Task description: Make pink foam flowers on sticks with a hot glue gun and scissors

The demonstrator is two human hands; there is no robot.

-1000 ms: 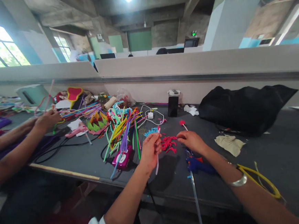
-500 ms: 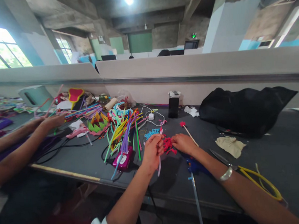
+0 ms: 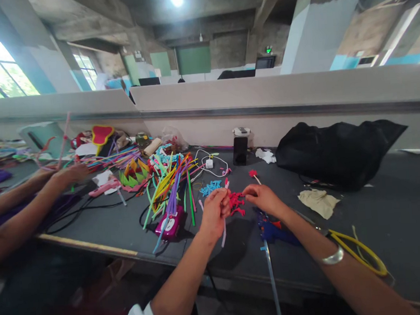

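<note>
My left hand (image 3: 214, 214) is closed around a pale pink pipe cleaner (image 3: 223, 233), which points down below the fist and has a red tip above it. To the right, my right hand (image 3: 263, 199) has its thumb and forefinger pinched at the edge of a pile of red fuzzy pieces (image 3: 237, 204); what lies between those fingertips is too small to make out. Under my right wrist is a blue glue gun (image 3: 274, 231) with a clear glue stick (image 3: 272, 281) reaching past the table edge. A red-headed stem (image 3: 253, 173) lies behind that hand.
Blue fuzzy pieces (image 3: 211, 188) and a bundle of coloured pipe cleaners (image 3: 172, 184) over a magenta box (image 3: 170, 224) lie left. Yellow-handled scissors (image 3: 363, 254), a cloth (image 3: 318, 202), a black bag (image 3: 335, 155) and a phone (image 3: 240, 150) are right and behind. A co-worker's hands (image 3: 68, 174) work far left.
My right hand has drawn slightly right, away from the red pile, uncovering more of the glue gun. My left hand keeps its hold on the pipe cleaner. The view has shifted slightly.
</note>
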